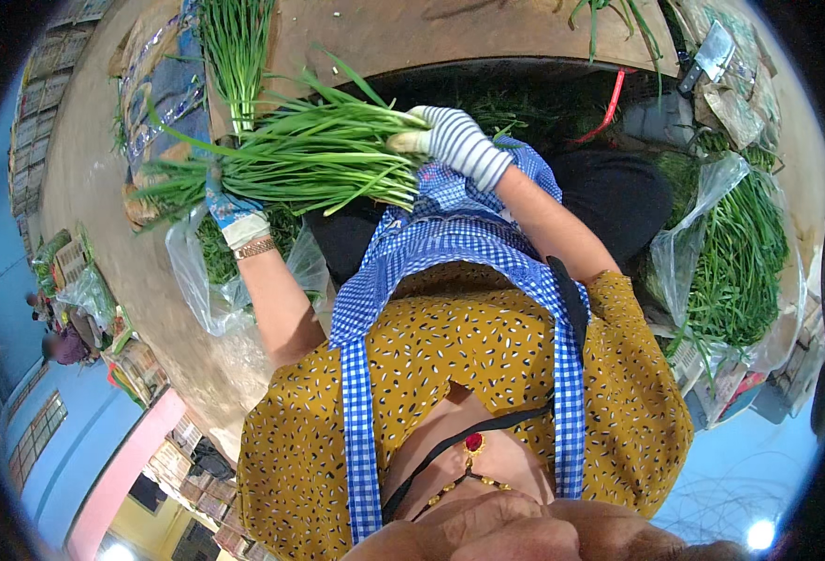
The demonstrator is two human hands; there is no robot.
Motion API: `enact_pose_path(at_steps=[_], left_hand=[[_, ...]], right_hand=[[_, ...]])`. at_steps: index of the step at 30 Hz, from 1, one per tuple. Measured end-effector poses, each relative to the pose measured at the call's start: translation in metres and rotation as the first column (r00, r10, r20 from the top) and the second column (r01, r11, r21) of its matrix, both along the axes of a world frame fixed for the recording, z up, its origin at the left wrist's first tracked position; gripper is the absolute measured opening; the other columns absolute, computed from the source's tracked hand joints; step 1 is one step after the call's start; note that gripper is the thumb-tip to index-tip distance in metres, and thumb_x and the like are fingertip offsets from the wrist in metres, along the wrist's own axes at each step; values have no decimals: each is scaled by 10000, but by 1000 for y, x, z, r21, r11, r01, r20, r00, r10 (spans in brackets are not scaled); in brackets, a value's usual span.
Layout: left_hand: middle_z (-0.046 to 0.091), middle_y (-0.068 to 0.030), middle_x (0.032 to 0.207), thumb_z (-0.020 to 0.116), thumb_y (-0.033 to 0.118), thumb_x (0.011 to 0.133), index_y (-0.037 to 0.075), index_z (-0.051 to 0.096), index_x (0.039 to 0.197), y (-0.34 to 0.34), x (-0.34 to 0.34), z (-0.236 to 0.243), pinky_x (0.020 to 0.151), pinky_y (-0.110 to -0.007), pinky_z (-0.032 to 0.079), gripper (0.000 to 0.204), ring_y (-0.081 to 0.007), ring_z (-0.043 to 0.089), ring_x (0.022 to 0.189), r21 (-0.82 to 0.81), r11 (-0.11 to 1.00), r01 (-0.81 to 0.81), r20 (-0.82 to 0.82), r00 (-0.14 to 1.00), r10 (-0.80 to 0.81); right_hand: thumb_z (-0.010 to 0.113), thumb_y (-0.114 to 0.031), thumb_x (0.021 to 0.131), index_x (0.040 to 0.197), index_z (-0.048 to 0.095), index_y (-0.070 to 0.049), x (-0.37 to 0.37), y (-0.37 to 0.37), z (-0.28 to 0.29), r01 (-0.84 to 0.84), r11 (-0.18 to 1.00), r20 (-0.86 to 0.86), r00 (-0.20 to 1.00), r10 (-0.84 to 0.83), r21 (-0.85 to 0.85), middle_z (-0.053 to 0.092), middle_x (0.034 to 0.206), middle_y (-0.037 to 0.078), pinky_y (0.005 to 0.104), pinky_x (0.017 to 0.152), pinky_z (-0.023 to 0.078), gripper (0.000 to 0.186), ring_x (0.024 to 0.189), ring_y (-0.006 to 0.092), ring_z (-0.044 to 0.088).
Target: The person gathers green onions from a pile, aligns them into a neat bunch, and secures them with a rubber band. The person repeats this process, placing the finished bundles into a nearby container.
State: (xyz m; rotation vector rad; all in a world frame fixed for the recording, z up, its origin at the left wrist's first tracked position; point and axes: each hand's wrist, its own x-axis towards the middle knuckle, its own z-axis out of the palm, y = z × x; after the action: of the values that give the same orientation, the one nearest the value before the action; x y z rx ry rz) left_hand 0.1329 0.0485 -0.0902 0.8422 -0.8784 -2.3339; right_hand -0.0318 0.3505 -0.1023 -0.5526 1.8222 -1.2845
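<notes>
I hold a loose bunch of long green garlic chives (310, 154) crosswise over my lap. My right hand (459, 140), in a blue-and-white striped glove, is closed around the cut end, its thumb lying across the stalks. At the leafy end is my left hand (230, 208), in a blue patterned glove with a pale cuff; it is closed on the leaves, which partly hide its fingers. Just beyond, a second bunch of chives (235, 56) lies on the brown board (403, 37), pointing away from me.
A cleaver (710, 56) lies at the far right beside a red strap (609, 107). Plastic bags of greens stand to my right (740, 252) and left (216, 252). More leaves (632, 23) hang over the board's near edge. A person (71, 341) is off to the far left.
</notes>
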Motion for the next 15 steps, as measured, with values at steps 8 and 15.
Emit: enact_pose_path(at_steps=[8, 15], left_hand=[[564, -173, 1077, 518, 141, 824, -29, 529, 1053, 18, -15, 11, 869, -392, 451, 286, -269, 555, 958, -57, 992, 109, -5, 994, -110], [537, -112, 1123, 475, 215, 870, 10, 497, 1154, 37, -18, 20, 890, -354, 406, 351, -220, 504, 1009, -229, 970, -80, 162, 980, 119]], right_hand=[[633, -430, 732, 931, 623, -39, -33, 32, -6, -127, 982, -149, 978, 148, 143, 636, 777, 119, 325, 677, 453, 439, 707, 220, 593], [554, -318, 727, 763, 670, -93, -55, 82, -22, 82, 660, -435, 811, 392, 747, 631, 761, 158, 394, 620, 489, 256, 712, 315, 622]])
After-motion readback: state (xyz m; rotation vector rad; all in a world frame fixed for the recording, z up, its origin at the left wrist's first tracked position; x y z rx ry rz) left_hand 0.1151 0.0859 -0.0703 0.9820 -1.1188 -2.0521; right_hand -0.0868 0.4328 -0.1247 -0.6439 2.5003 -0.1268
